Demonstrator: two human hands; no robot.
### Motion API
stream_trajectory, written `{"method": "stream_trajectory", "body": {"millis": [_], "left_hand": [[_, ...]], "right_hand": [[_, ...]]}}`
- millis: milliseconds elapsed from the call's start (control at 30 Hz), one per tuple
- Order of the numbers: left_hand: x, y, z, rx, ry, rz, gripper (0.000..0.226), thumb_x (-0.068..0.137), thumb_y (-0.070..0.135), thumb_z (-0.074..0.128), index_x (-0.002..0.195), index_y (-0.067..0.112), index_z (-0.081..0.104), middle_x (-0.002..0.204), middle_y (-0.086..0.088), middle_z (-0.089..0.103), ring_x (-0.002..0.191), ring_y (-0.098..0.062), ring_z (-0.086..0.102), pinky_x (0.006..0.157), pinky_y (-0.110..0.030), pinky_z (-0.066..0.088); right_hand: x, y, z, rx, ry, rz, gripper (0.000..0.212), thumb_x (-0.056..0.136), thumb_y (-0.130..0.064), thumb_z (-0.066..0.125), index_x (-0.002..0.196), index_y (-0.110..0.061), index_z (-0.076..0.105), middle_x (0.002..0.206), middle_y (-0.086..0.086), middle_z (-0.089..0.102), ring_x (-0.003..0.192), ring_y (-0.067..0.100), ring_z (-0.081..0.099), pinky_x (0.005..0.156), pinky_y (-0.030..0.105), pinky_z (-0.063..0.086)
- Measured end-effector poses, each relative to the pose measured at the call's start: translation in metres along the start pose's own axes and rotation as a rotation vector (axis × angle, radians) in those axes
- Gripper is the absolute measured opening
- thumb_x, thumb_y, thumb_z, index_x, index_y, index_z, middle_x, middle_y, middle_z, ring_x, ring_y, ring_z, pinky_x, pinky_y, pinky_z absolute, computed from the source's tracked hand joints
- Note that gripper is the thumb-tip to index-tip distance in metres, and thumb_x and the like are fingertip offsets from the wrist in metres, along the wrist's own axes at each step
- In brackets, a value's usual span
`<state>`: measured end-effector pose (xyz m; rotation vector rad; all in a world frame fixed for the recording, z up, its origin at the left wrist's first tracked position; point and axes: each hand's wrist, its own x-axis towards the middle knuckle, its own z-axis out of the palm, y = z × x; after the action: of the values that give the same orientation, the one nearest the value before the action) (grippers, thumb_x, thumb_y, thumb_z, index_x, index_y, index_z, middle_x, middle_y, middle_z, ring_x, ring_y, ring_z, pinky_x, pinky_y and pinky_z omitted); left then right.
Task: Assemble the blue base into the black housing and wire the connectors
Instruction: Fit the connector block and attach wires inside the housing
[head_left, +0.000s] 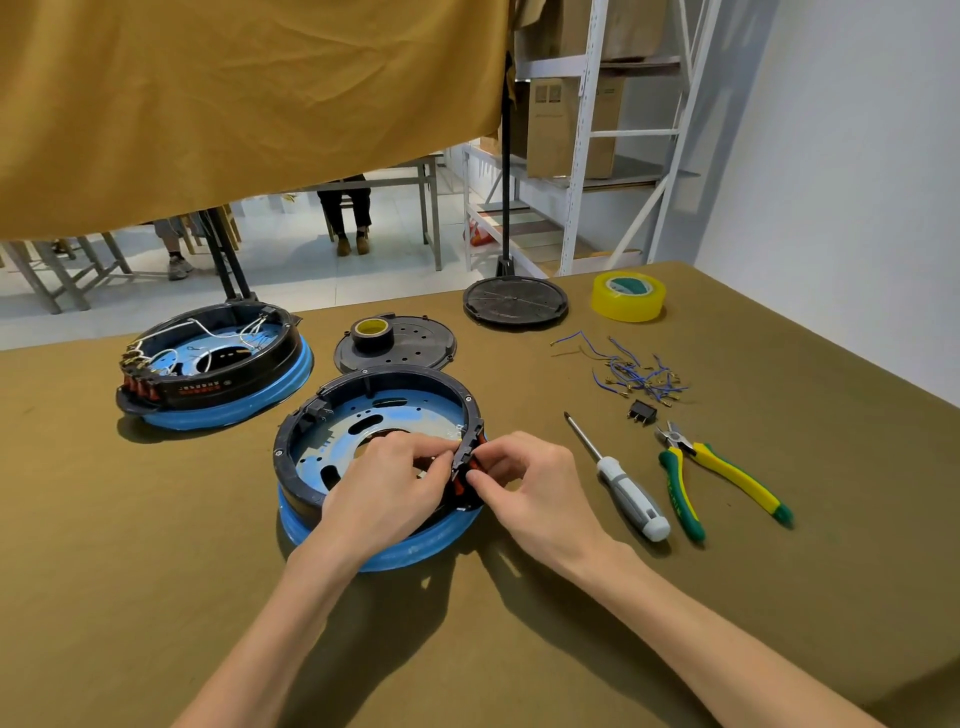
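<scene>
Here, at the frame's lower centre, the round black plastic housing (332, 415) sits on the blue ring-shaped base (415, 545). The left hand (384, 493) and right hand (530, 483) both pinch the red rocker switches (460, 486) in its right rim.

black housing (291, 441) ring seated on blue base (415, 545), flat on table, red switches (460, 486) at right rim

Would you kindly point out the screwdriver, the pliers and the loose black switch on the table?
screwdriver (626, 496): head view, on its grey and white handle.
pliers (727, 467): head view, on the upper yellow and green handle.
loose black switch (643, 413): head view, on the middle of its body.
</scene>
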<state>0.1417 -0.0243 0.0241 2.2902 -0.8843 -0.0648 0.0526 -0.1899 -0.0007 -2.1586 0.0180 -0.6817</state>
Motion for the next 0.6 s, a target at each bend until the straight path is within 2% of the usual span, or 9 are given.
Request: {"method": "stream_trajectory", "body": {"millis": [200, 300, 500, 600], "left_hand": [[0.0003, -0.0008, 0.0004, 0.014, 0.026, 0.016, 0.029, 0.103, 0.035, 0.049, 0.115, 0.036, 0.076, 0.102, 0.017, 0.075, 0.098, -0.005, 0.065, 0.086, -0.042, 0.057], [-0.0002, -0.0012, -0.0006, 0.011, 0.014, 0.013, 0.029, 0.103, 0.036, 0.05, 0.116, 0.037, 0.076, 0.102, 0.018, 0.075, 0.098, -0.004, 0.065, 0.086, -0.042, 0.057], [-0.0001, -0.0012, -0.0009, 0.016, 0.005, -0.019, 0.033, 0.103, 0.038, 0.048, 0.126, 0.035, 0.071, 0.115, 0.021, 0.072, 0.108, 0.0, 0.063, 0.094, -0.039, 0.057], [-0.0001, -0.0013, 0.0003, 0.018, 0.001, -0.014, 0.031, 0.103, 0.039, 0.046, 0.116, 0.037, 0.074, 0.102, 0.019, 0.073, 0.098, -0.003, 0.065, 0.086, -0.042, 0.058]], "right_hand": [[-0.0028, 0.0018, 0.0046, 0.037, -0.013, 0.003, 0.013, 0.091, -0.014, 0.076, 0.103, -0.014, 0.071, 0.094, -0.006, 0.069, 0.086, 0.004, 0.065, 0.073, 0.014, 0.053], [-0.0018, 0.0025, 0.0044, 0.033, 0.002, -0.003, 0.013, 0.088, -0.014, 0.079, 0.1, -0.016, 0.074, 0.09, -0.011, 0.068, 0.085, 0.002, 0.064, 0.071, 0.01, 0.05], [0.0, 0.0079, 0.0007, 0.021, -0.026, 0.065, 0.017, 0.088, -0.025, 0.08, 0.104, -0.026, 0.075, 0.092, -0.019, 0.069, 0.092, 0.001, 0.062, 0.078, 0.012, 0.049], [0.0004, 0.0096, 0.0003, 0.074, -0.04, 0.088, 0.013, 0.088, -0.021, 0.079, 0.101, -0.024, 0.078, 0.092, -0.018, 0.071, 0.089, 0.001, 0.064, 0.076, 0.013, 0.051]]}}
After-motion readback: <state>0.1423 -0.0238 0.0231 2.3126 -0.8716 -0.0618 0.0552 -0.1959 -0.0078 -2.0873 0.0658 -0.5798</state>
